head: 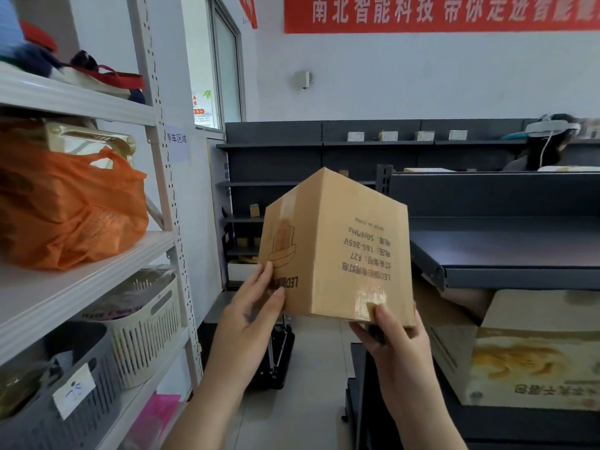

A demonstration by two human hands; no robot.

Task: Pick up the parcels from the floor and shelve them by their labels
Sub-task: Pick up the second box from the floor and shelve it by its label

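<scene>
Cardboard box [337, 248], raised upside down between the shelves, looks stiff and fairly light, gripped low by the left hand [250, 316] and right hand [389, 336] at its bottom corners, the soundest hold.

White shelf [81, 287]: orange bag [71, 206]; below, cream basket [146, 323], grey basket [74, 401], contents unclear.

Single head view, facing forward along aisle, close above held box [337, 251].
</scene>
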